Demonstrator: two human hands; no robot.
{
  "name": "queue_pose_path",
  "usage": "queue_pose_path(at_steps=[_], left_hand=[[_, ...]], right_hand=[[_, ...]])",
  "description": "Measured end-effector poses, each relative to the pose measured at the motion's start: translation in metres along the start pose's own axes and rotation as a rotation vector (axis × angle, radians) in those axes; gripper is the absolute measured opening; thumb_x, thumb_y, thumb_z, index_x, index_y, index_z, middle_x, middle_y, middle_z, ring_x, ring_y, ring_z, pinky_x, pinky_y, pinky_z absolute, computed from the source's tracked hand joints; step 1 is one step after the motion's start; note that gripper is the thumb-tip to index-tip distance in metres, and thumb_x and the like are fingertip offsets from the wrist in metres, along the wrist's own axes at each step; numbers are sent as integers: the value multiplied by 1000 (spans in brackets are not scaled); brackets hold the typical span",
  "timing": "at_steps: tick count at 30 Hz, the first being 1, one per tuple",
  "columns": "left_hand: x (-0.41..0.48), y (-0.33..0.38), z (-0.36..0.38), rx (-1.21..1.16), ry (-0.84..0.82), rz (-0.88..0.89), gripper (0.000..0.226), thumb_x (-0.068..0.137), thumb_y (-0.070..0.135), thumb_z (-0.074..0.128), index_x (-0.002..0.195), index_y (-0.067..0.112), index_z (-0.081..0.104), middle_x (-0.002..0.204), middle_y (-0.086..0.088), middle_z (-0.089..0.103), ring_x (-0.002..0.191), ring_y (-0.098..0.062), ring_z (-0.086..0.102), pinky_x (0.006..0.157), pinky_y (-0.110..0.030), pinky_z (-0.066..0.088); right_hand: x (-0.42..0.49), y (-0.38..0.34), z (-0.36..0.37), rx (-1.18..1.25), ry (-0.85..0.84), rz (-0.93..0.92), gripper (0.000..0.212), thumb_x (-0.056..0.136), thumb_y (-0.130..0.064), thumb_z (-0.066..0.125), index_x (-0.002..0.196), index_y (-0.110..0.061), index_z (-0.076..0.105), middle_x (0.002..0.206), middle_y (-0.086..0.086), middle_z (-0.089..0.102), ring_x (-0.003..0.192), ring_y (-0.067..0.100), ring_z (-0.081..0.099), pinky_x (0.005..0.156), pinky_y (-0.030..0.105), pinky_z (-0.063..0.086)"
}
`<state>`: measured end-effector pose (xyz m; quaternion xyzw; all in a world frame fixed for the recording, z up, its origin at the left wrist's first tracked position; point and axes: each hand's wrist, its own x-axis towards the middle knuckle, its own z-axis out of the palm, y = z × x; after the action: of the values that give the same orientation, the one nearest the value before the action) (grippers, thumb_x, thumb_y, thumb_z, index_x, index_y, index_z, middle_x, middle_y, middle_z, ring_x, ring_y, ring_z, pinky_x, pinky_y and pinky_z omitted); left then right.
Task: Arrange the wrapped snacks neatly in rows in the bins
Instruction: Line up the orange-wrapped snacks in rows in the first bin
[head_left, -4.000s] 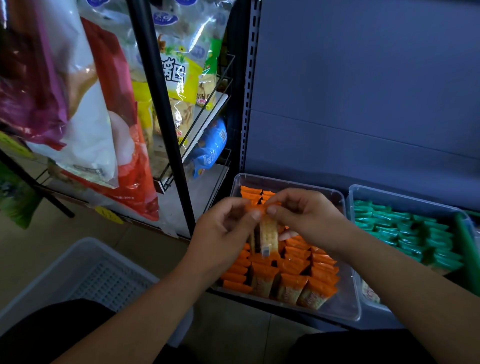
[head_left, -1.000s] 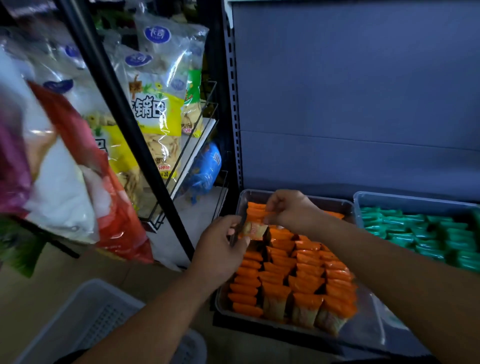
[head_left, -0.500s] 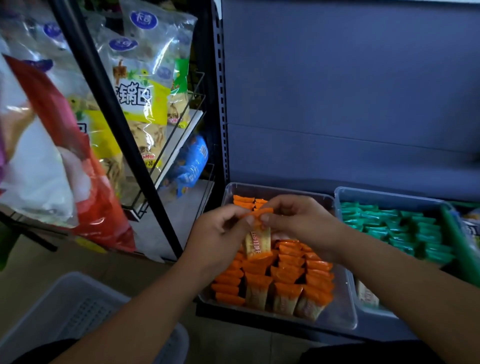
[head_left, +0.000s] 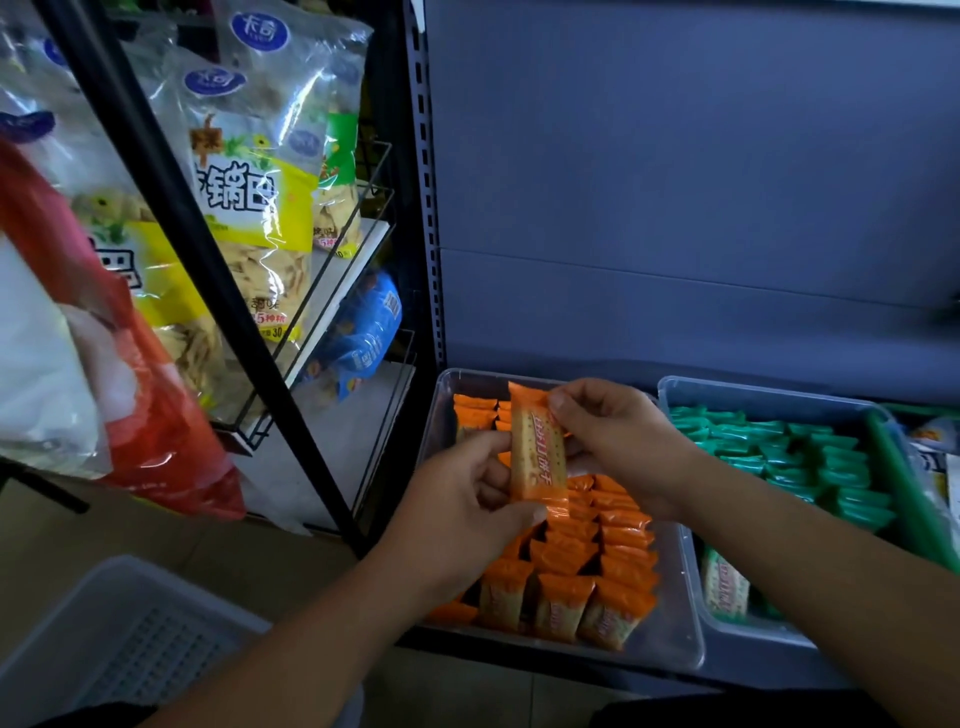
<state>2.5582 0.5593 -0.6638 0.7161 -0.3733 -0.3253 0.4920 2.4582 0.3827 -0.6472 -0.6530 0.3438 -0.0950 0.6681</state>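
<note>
While both hands hover over the far half of the clear bin (head_left: 675, 639), a bare strip shows along its near edge. The left hand (head_left: 467, 499) has its grip pinching the lower end of an upright orange-wrapped snack (head_left: 537, 457), and the right hand (head_left: 618, 441) pinches its top. Rows of orange snacks (head_left: 597, 566) lie beneath. Green snacks (head_left: 789, 447) fill the neighbouring bin (head_left: 753, 387); a black rack post (head_left: 249, 332) slants just left.

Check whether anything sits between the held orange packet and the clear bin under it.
Nothing visible does. The left hand and right hand pinch the orange packet over the open-topped clear bin. Only the orange rows lie below; any free slot is hidden by the hands.
</note>
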Motion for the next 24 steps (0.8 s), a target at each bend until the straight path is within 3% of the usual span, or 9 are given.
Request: queue_pose_path(at_steps=[3,6,9,11,14,16,18,21,24], left_hand=[[0,1,0,43,19,12,51,87,17,81,128,41,63,96,12,72,88,-4,69,82,-33,61],[0,0,-1,80,46,30,58,87,25,82,135,43,55,114,23,67,105,7,63,90,-27,57],[-3,4,1,274,134,128,55,81,48,82,127,44,52,118,27,58,109,9,56,85,-19,52],[-4,4,3,314,170,130,48,79,58,79,115,39,55,108,23,61,101,7,59,79,-24,55],[1,1,3,174,190,50,28,85,43,81,91,30,57,82,9,65,71,-1,63,61,-35,55],[5,1,3,5,176,12,17,90,29,79,89,25,62,76,8,66,65,-1,61,56,-24,48],[7,3,1,-130,143,-13,8,93,21,77,97,22,70,81,10,73,70,2,65,61,-15,47],[9,4,0,-204,86,-22,12,93,21,76,105,21,74,88,9,76,77,1,70,64,-13,50],[12,4,-2,-186,112,-19,13,95,33,72,106,25,74,95,6,77,88,-6,73,73,-26,60]], right_hand=[[-5,-4,-6,16,-83,-74,18,100,-22,64,115,-12,67,99,13,76,90,31,76,71,38,62],[-9,-6,-7,14,-65,-82,20,95,-15,71,114,-11,63,99,14,77,88,33,77,71,42,64],[-10,-5,2,-1,-63,-60,24,92,-18,76,111,-11,63,97,17,75,82,35,77,71,44,64],[-11,-6,6,-7,-107,-62,28,88,-22,80,109,-12,65,98,20,73,83,36,76,72,43,63],[-12,-8,5,-2,-229,-61,27,87,-19,78,110,-9,68,103,26,69,89,38,75,77,44,63],[-10,-7,2,-92,-168,-102,23,90,-13,77,111,-13,69,101,21,69,90,37,75,80,49,64],[-5,-3,-3,-158,-74,-120,29,90,-13,77,116,-22,69,101,12,70,94,33,74,83,50,64],[-3,1,-9,-96,-171,-86,25,95,-12,71,118,-20,71,107,5,75,104,25,74,93,50,61],[-2,7,-11,-83,-214,-66,17,97,-7,67,111,-16,71,105,10,76,102,29,74,94,53,59]])
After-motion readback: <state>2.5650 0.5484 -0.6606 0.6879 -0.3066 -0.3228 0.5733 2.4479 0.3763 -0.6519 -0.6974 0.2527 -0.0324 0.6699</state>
